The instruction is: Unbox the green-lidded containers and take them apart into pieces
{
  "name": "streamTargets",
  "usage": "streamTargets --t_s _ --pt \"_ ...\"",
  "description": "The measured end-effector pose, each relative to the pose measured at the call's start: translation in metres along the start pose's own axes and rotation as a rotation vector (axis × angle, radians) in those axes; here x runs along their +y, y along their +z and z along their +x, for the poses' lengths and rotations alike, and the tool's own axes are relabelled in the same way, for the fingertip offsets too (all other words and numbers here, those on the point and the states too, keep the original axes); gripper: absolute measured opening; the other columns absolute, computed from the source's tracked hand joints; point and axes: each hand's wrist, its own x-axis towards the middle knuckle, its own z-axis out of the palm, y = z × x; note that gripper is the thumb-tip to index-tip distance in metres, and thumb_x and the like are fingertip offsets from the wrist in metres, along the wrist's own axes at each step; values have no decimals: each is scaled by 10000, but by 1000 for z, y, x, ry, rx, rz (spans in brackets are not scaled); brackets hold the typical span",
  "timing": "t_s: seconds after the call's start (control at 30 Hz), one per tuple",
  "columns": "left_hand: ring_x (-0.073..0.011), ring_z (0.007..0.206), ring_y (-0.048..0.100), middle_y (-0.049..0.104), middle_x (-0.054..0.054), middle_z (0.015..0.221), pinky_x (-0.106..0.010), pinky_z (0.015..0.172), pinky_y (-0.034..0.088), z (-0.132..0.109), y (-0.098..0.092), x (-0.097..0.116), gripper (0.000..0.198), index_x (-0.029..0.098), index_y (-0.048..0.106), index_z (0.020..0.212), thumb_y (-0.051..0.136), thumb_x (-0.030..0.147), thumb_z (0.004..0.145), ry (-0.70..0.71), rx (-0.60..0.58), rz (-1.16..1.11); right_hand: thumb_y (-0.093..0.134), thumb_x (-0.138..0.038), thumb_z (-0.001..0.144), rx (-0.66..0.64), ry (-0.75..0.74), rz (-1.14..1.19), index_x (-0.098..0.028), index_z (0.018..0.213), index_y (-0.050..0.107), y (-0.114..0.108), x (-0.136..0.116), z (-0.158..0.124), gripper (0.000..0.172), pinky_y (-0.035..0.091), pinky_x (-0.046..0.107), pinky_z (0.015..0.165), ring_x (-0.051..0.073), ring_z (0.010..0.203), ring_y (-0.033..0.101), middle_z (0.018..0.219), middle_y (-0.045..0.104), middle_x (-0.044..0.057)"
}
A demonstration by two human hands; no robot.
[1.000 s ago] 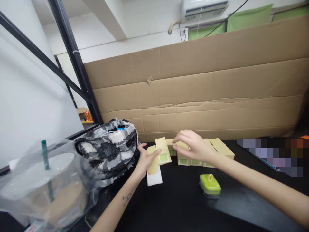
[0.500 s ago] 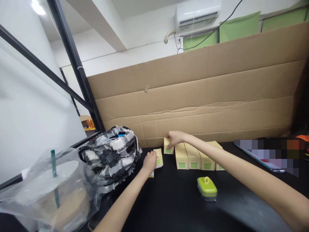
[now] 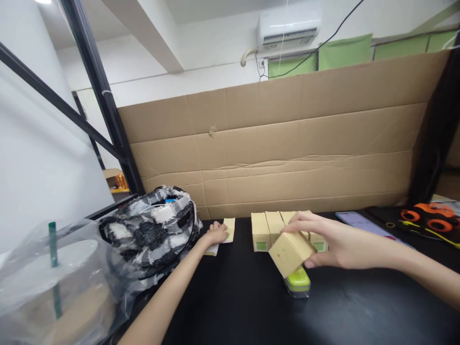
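My right hand (image 3: 328, 239) grips a small pale-yellow carton (image 3: 292, 254) between thumb and fingers. It is tilted in the air, partly in front of a green-lidded clear container (image 3: 299, 281) on the table. Behind it stand several similar cartons (image 3: 260, 235) in a row, with green label panels facing me. At left, my left hand (image 3: 217, 233) is curled with its fingertips on a pale-yellow carton (image 3: 230, 229) that looks flat. A second pale piece (image 3: 211, 250) with a white part lies beneath that hand, mostly hidden.
A shaggy black-and-white bag (image 3: 154, 230) sits left of my left hand. Nearer is a lidded cup in a clear plastic bag (image 3: 72, 282). A cardboard sheet (image 3: 273, 148) stands behind the table. A phone (image 3: 362, 225) and an orange-wheeled toy (image 3: 431, 218) lie at right.
My right hand has lifted the single carton from left of the row and carried it right and nearer, above the green-lidded container. My left hand stays at the flat carton. The view has shifted right.
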Motion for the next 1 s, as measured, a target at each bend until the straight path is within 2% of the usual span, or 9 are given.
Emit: streamTargets --t_s 0.2,0.3,0.37,0.47,0.53,0.6,0.77,0.87,1.0 --pt "-242 1075 549 574 -79 1171 -479 928 439 -5 -22 20 258 150 583 1080 602 300 870 47 215 -19 708 -301 778 127 124 104 -288 1221 548 9 -5 -11 471 530 391 890 235 1053 599 1121 583 70" --pt "-288 1135 486 579 -105 1107 -492 1005 341 -28 -31 44 153 142 598 956 591 247 845 145 368 -87 721 -217 761 203 159 150 -275 1239 515 22 -8 -1 524 494 405 945 223 1095 573 1152 560 65" --pt "-281 1108 504 596 -115 1052 -431 996 358 -51 -32 61 162 155 586 948 495 273 885 236 433 -174 733 -163 736 233 151 158 -267 1234 512 33 -11 4 555 490 394 950 218 1108 562 1156 556 62" --pt "-218 1075 558 614 -68 1138 -313 954 415 -90 -23 77 279 212 533 1136 489 296 873 466 366 -320 728 -102 713 259 117 163 -270 1228 516 47 -14 8 581 488 389 949 216 1107 555 1140 554 55" --pt "-264 1158 518 546 -82 1296 -337 988 393 -109 -14 79 607 232 430 1321 656 277 759 737 223 -388 718 -97 717 294 98 155 -276 1241 498 55 -14 7 595 495 398 931 222 1093 558 1133 559 57" --pt "-297 1190 497 524 -100 1334 -374 1008 369 -120 -6 78 665 233 389 1383 645 224 770 859 203 -362 702 -124 747 341 87 87 -268 1230 486 63 -13 2 548 504 418 895 238 1060 567 1121 571 69" --pt "-324 1053 574 598 -126 1178 -415 892 445 -122 4 74 629 247 379 1400 606 280 815 730 244 -317 691 -364 802 548 12 -102 -209 1071 490 70 -10 -10 369 517 397 740 245 888 582 955 586 85" --pt "-328 1040 560 568 -105 1134 -427 824 480 -118 7 72 579 287 471 1290 639 216 741 696 264 -283 567 -448 878 427 -52 50 -217 927 494 66 -17 -13 248 509 322 651 196 781 575 858 575 49" --pt "-305 1020 548 509 -117 1133 -431 781 493 -111 14 67 452 245 448 1133 607 141 723 776 364 -207 400 -210 965 299 -40 98 -218 925 521 61 -26 -13 128 492 277 649 163 766 571 848 578 43"
